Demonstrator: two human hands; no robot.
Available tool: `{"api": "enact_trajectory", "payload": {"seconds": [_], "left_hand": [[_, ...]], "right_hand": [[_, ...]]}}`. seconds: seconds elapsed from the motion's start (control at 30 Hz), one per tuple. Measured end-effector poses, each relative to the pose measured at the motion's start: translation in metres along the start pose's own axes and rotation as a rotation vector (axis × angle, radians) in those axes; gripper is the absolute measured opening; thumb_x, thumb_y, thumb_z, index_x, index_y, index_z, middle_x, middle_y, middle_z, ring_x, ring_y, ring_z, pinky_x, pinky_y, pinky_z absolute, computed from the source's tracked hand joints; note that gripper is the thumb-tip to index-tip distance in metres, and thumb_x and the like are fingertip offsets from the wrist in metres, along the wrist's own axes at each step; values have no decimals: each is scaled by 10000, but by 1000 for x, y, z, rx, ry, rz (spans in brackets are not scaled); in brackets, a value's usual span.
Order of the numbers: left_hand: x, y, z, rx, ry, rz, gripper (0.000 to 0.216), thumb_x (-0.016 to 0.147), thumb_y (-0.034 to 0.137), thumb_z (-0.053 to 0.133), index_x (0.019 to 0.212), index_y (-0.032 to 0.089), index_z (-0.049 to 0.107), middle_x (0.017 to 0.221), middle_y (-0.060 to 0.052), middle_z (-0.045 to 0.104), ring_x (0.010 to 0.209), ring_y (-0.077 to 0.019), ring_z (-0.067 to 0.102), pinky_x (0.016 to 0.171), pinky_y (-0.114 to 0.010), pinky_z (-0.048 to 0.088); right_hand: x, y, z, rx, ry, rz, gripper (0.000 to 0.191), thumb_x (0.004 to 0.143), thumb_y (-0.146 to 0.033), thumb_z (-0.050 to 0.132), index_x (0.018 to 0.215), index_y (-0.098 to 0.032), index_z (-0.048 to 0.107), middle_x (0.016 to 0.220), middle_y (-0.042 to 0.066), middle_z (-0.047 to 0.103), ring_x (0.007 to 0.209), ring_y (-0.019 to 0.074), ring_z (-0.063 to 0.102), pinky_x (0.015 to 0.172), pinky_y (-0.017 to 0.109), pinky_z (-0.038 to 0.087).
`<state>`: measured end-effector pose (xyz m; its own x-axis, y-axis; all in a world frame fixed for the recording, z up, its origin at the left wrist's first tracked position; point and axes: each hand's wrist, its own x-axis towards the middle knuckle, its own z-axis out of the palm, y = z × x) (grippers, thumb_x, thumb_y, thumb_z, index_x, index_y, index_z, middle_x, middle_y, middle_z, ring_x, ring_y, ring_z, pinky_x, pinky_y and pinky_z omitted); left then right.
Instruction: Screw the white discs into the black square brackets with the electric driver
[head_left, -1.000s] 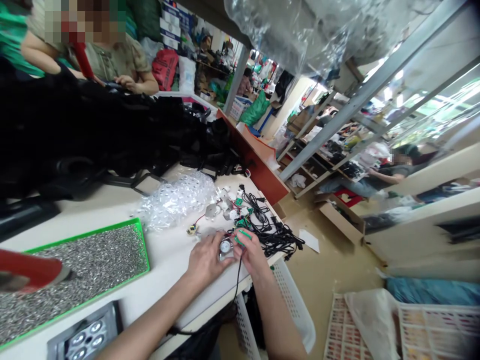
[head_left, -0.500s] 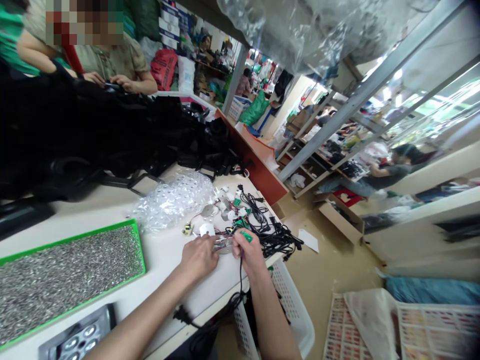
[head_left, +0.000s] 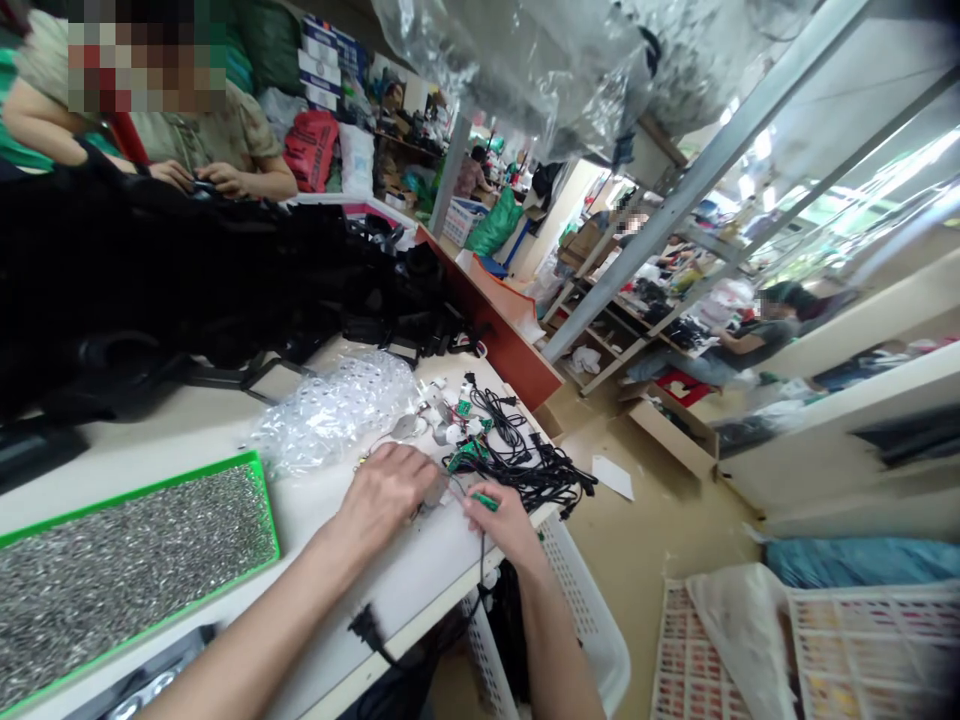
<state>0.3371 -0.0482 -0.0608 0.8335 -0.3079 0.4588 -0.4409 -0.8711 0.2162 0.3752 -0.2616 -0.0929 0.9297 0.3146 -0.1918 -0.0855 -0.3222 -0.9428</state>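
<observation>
My right hand pinches a small green circuit board near the table's right edge. A black cord hangs below it, and a black plug lies by the table's front edge. Close by on the left, my left hand is closed, its fingers curled down at a greyish piece with thin wires; what exactly it grips is hidden. Just beyond both hands lie more green boards, small white parts and a heap of black power cords.
A clear plastic bag of small parts lies behind my left hand. To the left is a green tray full of tiny metal pieces. Black housings pile up at the back, before a co-worker. A white basket stands below the table edge.
My left hand has moved slightly left and up, now covering the white piece and small board there. My right hand still holds the green board, slightly lower. The view has shifted a little.
</observation>
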Motion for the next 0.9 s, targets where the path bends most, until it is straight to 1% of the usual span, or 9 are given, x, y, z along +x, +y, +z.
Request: {"api": "enact_trajectory", "payload": {"seconds": [0.1,0.2,0.3,0.4,0.57,0.63,0.7,0.8,0.9], "left_hand": [[-14,2,-7,110,200,233,278,947,125,395,951,215,658,1015,-36,703,1105,-184,590,914,-344,440],[-45,6,0,208,337,228,302,923,92,454,1094,269,629,1087,2,712,1124,-167,597,918,-327,429],[-73,10,15,183,298,149,406,904,79,479,1177,353,605,1058,33,731,1041,-150,649,871,-293,440],[-80,12,23,95,213,117,431,908,95,461,1197,381,603,1094,21,722,1047,-157,647,866,-288,443],[-62,6,21,26,284,-384,301,930,280,464,1185,224,613,1172,-107,664,1108,-254,590,885,-388,453],[-50,5,21,-92,236,-483,300,942,317,414,1112,219,641,1140,-92,668,1069,-244,599,867,-382,463],[-35,8,22,-221,95,-478,309,939,308,393,1100,237,648,1146,-66,669,1064,-232,601,889,-375,454],[-15,17,30,-328,-147,-515,430,874,367,506,1275,217,548,1129,-90,679,1053,-275,605,914,-409,438],[-5,22,45,-489,-263,-678,648,810,406,573,1396,184,406,973,-87,698,935,-289,634,841,-402,451]], "right_hand": [[-8,1,3,48,-140,-78,375,764,-540,640,749,-171,707,695,36,676,673,174,614,690,302,508],[-11,-2,18,190,-207,-89,501,854,-605,494,744,-171,719,737,52,688,762,184,640,848,341,487],[-6,-6,45,371,-275,16,445,768,-589,629,651,-163,683,600,12,627,598,143,600,688,289,513],[8,-13,63,468,-259,62,390,634,-520,772,594,-158,631,512,-29,559,464,97,511,492,221,457],[29,-32,39,560,-156,42,382,668,-546,711,673,-186,582,497,-54,534,391,81,432,380,209,423],[32,-39,26,572,-174,32,376,682,-534,692,624,-194,543,430,-72,468,338,72,367,340,209,388],[32,-42,20,568,-222,27,382,675,-516,693,565,-193,521,365,-83,399,292,62,307,302,203,321],[33,-44,22,570,-282,14,423,670,-534,683,506,-185,511,345,-69,395,279,48,276,294,191,230],[36,-41,25,588,-288,8,476,671,-597,659,499,-184,496,369,-64,419,292,30,225,307,179,154]]}}
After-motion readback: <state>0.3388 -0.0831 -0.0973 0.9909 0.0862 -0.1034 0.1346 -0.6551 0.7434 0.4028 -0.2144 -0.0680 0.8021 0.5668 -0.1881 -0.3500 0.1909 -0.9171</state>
